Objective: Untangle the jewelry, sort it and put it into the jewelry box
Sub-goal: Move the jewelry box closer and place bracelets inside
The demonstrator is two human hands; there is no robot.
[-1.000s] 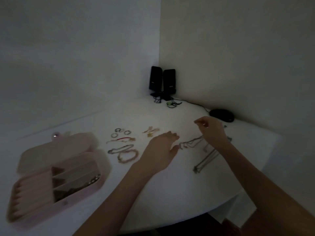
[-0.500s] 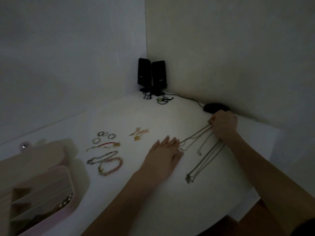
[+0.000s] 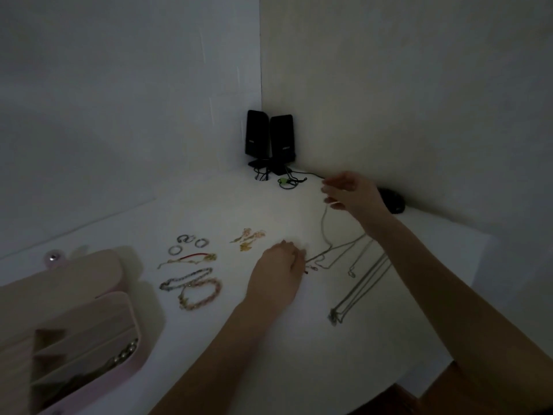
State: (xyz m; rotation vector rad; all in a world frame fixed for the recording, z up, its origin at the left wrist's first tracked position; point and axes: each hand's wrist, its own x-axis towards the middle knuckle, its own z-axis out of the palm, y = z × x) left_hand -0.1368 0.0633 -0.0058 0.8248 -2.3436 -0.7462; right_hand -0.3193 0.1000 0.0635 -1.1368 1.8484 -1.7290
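Note:
Thin silver necklace chains [image 3: 359, 283] lie tangled on the white table [image 3: 269, 354] at the right. My right hand [image 3: 351, 193] is raised above the table and pinches one chain [image 3: 324, 229], which hangs down from its fingers. My left hand [image 3: 278, 272] rests palm down on the table with its fingertips pressing the chain's lower end. Left of it lie sorted rings [image 3: 188, 244], bracelets [image 3: 194, 287] and gold earrings [image 3: 248, 239]. The open pink jewelry box [image 3: 89, 333] sits at the lower left with beads in one compartment.
Two black speakers [image 3: 269, 142] with cables stand in the wall corner. A black computer mouse [image 3: 392, 200] lies behind my right hand by the wall. The table's edge runs along the lower right.
My right hand lifted from the table and moved left, drawing one chain upward. My left hand stayed pressed on the chain's end. The view shifted slightly.

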